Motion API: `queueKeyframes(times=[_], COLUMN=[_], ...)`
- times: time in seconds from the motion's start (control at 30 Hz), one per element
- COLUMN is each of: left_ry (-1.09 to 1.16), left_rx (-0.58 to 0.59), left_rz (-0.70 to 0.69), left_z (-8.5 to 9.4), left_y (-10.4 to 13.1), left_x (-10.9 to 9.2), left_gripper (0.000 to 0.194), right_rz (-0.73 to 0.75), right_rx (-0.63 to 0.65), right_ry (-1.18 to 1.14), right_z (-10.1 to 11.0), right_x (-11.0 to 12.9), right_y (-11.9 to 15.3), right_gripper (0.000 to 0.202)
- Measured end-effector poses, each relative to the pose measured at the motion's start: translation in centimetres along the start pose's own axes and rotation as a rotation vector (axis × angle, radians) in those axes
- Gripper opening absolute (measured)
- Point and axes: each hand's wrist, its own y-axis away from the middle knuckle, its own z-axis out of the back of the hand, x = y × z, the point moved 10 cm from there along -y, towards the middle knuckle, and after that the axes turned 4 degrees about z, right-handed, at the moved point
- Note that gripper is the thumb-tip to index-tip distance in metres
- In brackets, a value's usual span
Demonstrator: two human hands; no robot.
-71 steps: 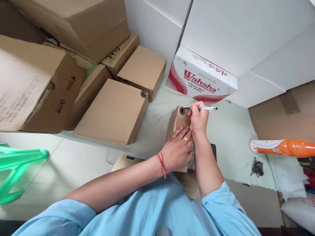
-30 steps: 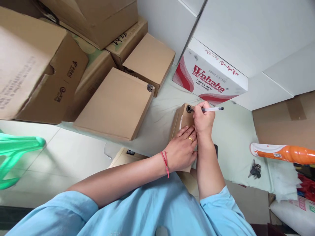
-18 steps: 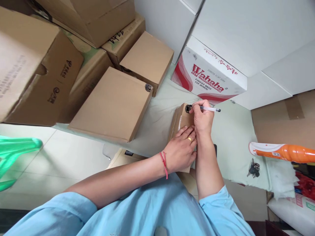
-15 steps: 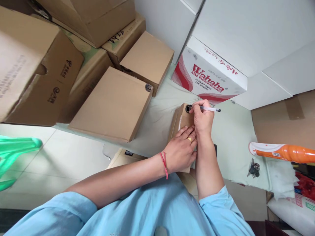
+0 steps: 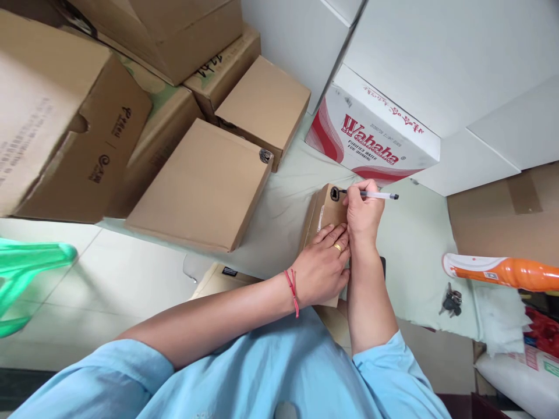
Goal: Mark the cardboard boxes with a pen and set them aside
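Observation:
A small brown cardboard box (image 5: 311, 219) lies on the pale green cloth in front of me, with a dark scribbled mark (image 5: 335, 193) at its far corner. My left hand (image 5: 325, 265) rests flat across the box, fingers stretched out; a gold ring and a red string bracelet are on it. Pinched in my right hand (image 5: 364, 218) is a pen (image 5: 384, 195) with a clear barrel and black ends. Its tip is just right of the dark mark; whether it touches the cardboard I cannot tell. Both hands hide much of the box.
Several brown cartons stand at the left; a flat carton (image 5: 203, 186) has a similar dark corner mark. A white and red Wahaha carton (image 5: 371, 131) is behind my right hand. Keys (image 5: 451, 301) and an orange bottle (image 5: 502, 270) lie at the right, a green plastic stool (image 5: 37, 256) at far left.
My right hand has shifted slightly right, taking the pen's tip off the dark mark, which now shows more fully. My left hand stays in place on the box.

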Motion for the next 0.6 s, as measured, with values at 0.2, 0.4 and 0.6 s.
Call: queueKeyframes(times=[0.2, 0.4, 0.6], left_ry=[0.0, -0.009, 0.0], left_rx=[-0.006, -0.014, -0.029], left_rz=[-0.001, 0.0, -0.007], left_z=[-0.1, 0.0, 0.1], left_y=[0.0, 0.0, 0.0], left_x=[0.0, 0.1, 0.0], left_gripper=[0.061, 0.057, 0.059], right_rz=[0.018, 0.08, 0.081], right_rx=[0.001, -0.021, -0.013], right_ry=[0.025, 0.071, 0.097], right_z=[0.0, 0.4, 0.4], right_x=[-0.3, 1.2, 1.7], right_y=[-0.1, 0.0, 0.2], right_gripper=[0.017, 0.025, 0.024])
